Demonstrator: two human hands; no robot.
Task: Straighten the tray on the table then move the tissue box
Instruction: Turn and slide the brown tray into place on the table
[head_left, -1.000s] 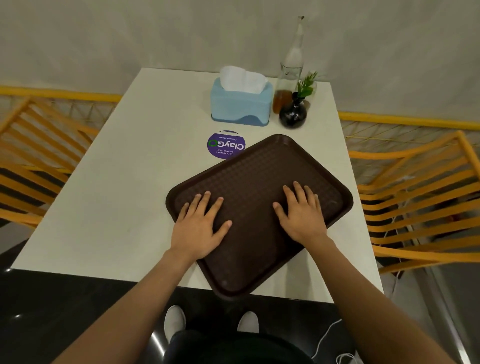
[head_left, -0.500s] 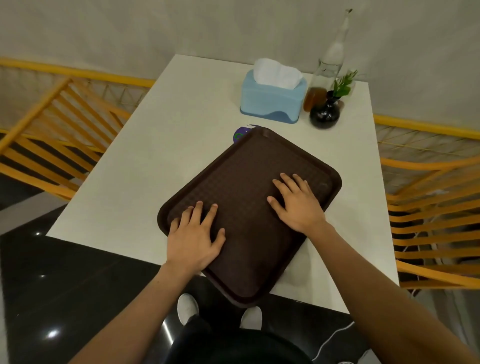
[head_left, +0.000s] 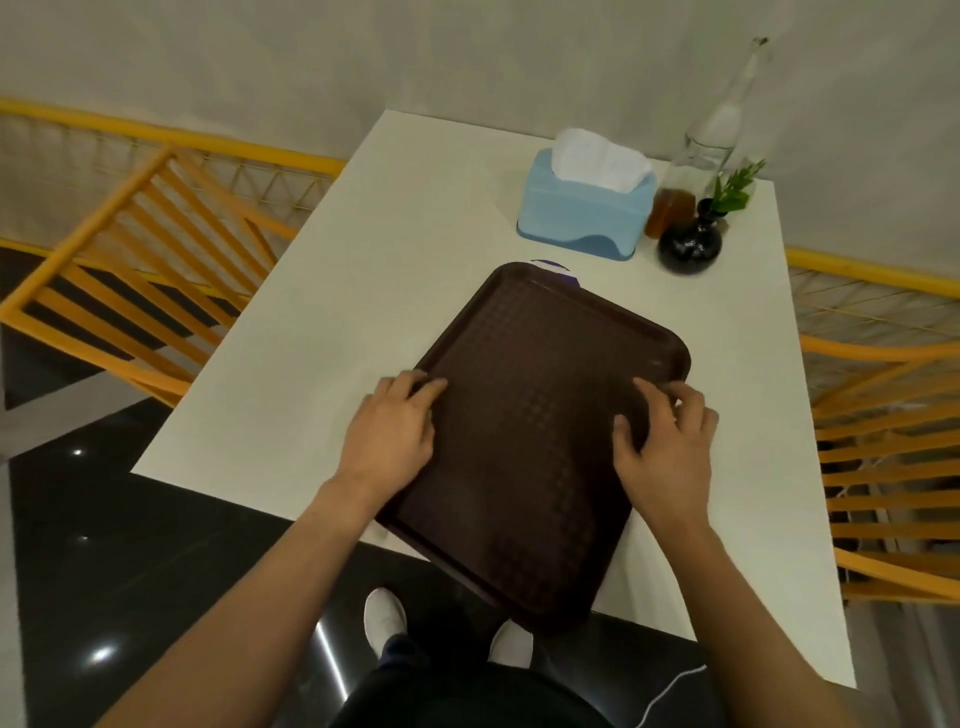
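Observation:
A dark brown tray (head_left: 530, 415) lies askew on the white table (head_left: 363, 291), and its near corner overhangs the front edge. My left hand (head_left: 387, 431) rests on the tray's left rim, its fingers curled over onto the tray. My right hand (head_left: 667, 447) sits on the tray's right side with bent fingers reaching the right rim. A light blue tissue box (head_left: 582, 218), with white tissue sticking out of the top, stands at the back of the table beyond the tray and apart from it.
A clear glass bottle (head_left: 711, 135) and a black vase with a green sprig (head_left: 688, 244) stand right of the tissue box. A purple sticker (head_left: 558, 267) peeks out from under the tray's far corner. Orange slatted chairs flank the table on the left (head_left: 145, 249) and right (head_left: 883, 441).
The tray has turned clockwise and slid away from me, now covering most of the purple sticker. Both hands have shifted from lying flat inside the tray towards its side rims, fingers curling.

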